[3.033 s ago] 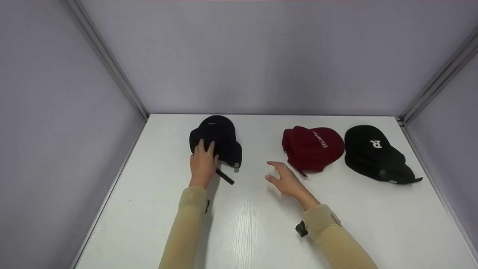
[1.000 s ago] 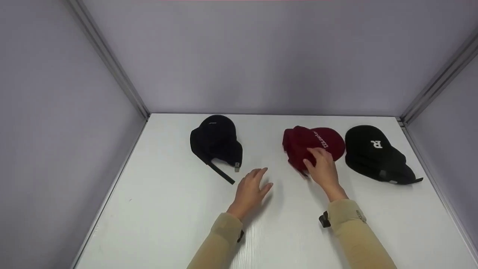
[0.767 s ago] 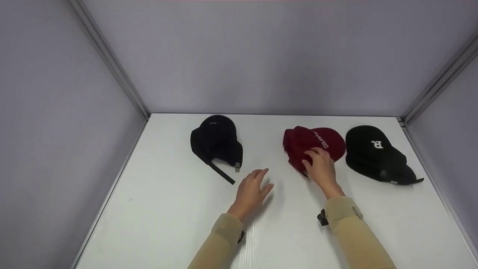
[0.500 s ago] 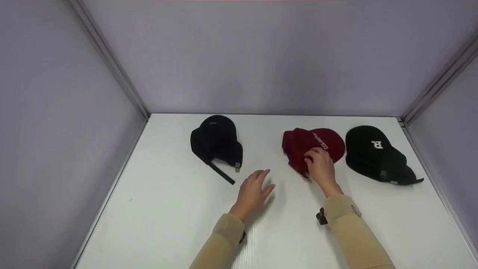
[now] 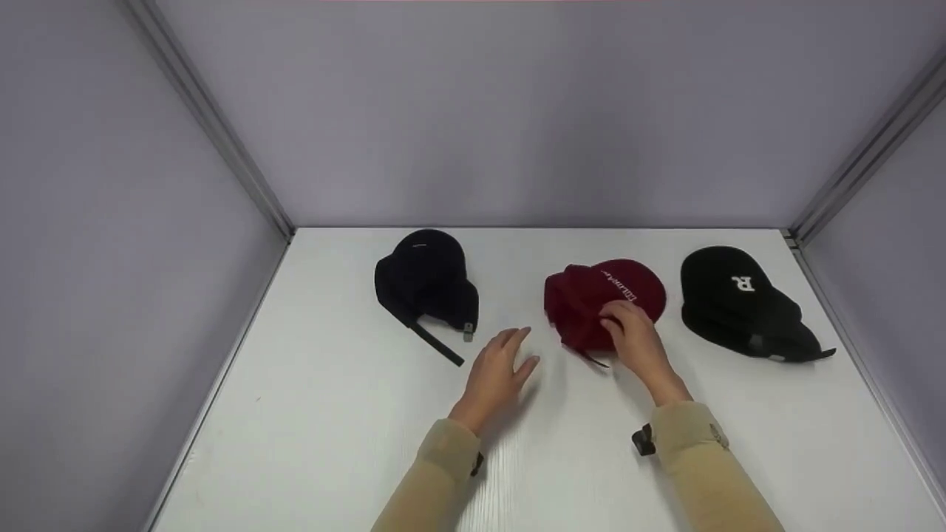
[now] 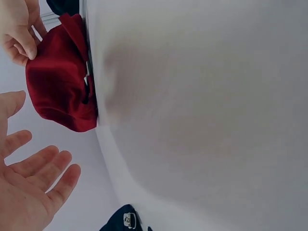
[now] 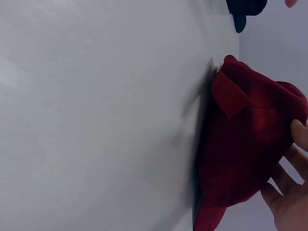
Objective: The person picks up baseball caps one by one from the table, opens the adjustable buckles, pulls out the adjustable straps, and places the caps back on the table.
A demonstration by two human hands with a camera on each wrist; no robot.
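Observation:
A red baseball cap [image 5: 584, 310] with white lettering sits right of centre on the white table. My right hand [image 5: 639, 343] pinches the fabric of its crown between thumb and fingers; the right wrist view shows the thumb [image 7: 299, 132] on the red cloth. Left of the cap, my left hand [image 5: 494, 378] hovers over the table with its fingers spread and nothing in them. In the left wrist view that hand [image 6: 33, 187] is apart from the red cap [image 6: 62, 77].
At the back left lies a dark baseball cap [image 5: 429, 277], its strap [image 5: 436, 343] trailing on the table [image 5: 310, 428]. A black cap [image 5: 739, 307] with a white R rests at the right. Grey panels [image 5: 473, 111] stand behind and at both sides.
My left hand has left the dark cap and moved right. The right hand has reached the red cap, taken hold of it and shifted it left and nearer, opening a gap from the black cap.

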